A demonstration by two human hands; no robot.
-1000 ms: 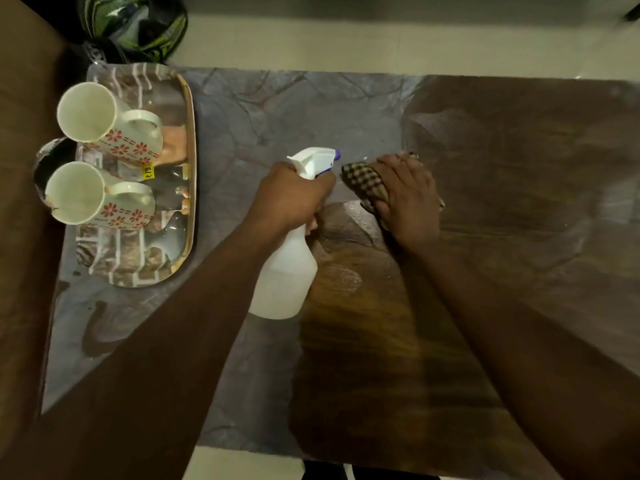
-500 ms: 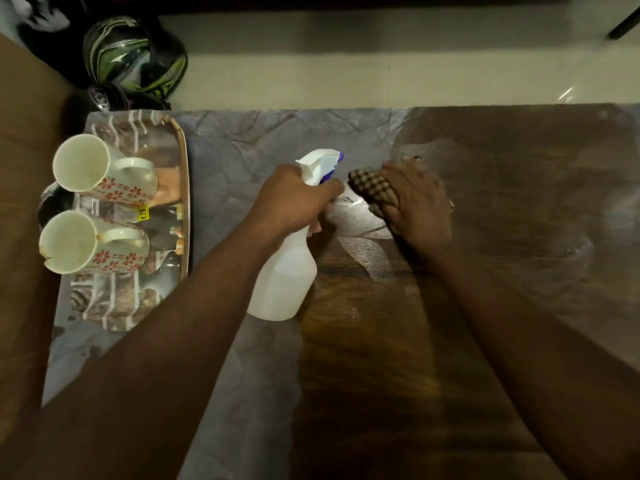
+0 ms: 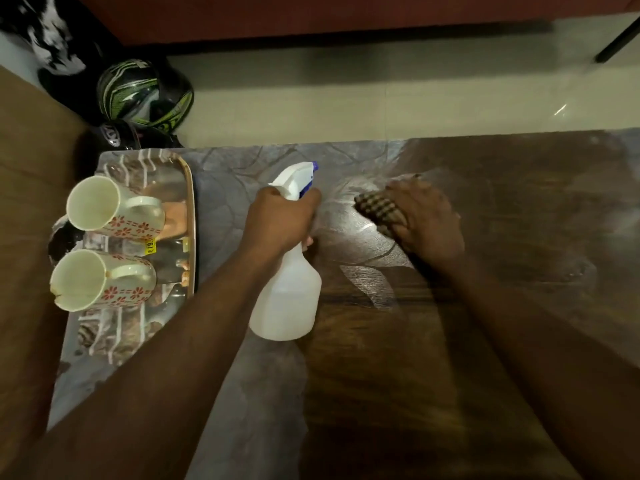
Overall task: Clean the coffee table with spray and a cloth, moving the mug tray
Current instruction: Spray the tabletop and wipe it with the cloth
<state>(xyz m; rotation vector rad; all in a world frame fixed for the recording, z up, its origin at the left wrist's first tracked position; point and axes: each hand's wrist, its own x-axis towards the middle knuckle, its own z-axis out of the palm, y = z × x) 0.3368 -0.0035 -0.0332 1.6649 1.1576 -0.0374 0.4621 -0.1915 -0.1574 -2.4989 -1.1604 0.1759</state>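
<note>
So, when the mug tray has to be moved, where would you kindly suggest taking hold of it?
Probably by the raised rim of the tray, one hand on its far short end and one on its near end, coming from the table side. Both mugs stand upright on it, so it likely needs to stay level.

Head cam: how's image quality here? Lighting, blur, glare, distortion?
Head view: dim, warm light; deep shadow over the near forearms. The right hand and checked cloth are motion-blurred; the left hand on the spray bottle is sharper. Soft sheen on the coffee table, a small glare spot on the floor. Wide-angle bending makes the mugs lean outward.
</note>
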